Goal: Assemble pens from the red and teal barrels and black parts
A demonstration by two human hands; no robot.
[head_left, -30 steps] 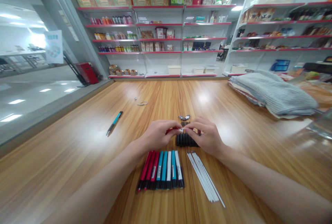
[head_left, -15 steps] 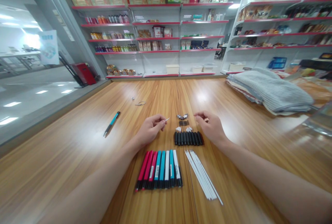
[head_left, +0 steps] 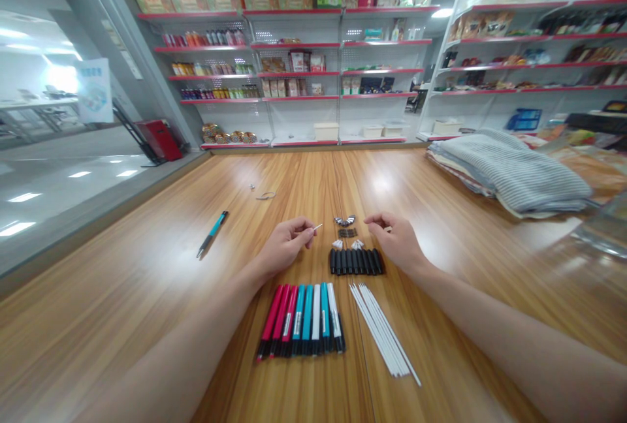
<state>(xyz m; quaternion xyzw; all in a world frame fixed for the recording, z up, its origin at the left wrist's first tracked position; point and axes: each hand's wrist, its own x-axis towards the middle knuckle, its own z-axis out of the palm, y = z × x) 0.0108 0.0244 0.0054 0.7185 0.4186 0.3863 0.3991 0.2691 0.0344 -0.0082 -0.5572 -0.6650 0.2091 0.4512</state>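
My left hand (head_left: 289, 243) pinches a thin white pen refill (head_left: 318, 226), whose tip sticks out to the right. Across from it, my right hand (head_left: 394, 237) has its fingers curled and thumb close to the forefinger; anything between them is too small to make out. Between both hands lie silver pen tips (head_left: 345, 220), small dark springs (head_left: 347, 233), white plastic bits (head_left: 357, 245) and a row of black grips (head_left: 356, 262). Closer to me are red, blue and white pen barrels (head_left: 302, 322) and a bundle of white refills (head_left: 385, 331).
An assembled blue and black pen (head_left: 213, 234) lies at left on the wooden table (head_left: 161, 318). Farther back is a thin curled strip (head_left: 266, 196). Folded striped cloth (head_left: 514, 172) and a clear container (head_left: 607, 224) sit at right. Stocked shelves (head_left: 294, 74) stand behind.
My right hand has shifted slightly left, toward the silver pen tips. My left hand, with the refill, has barely moved.
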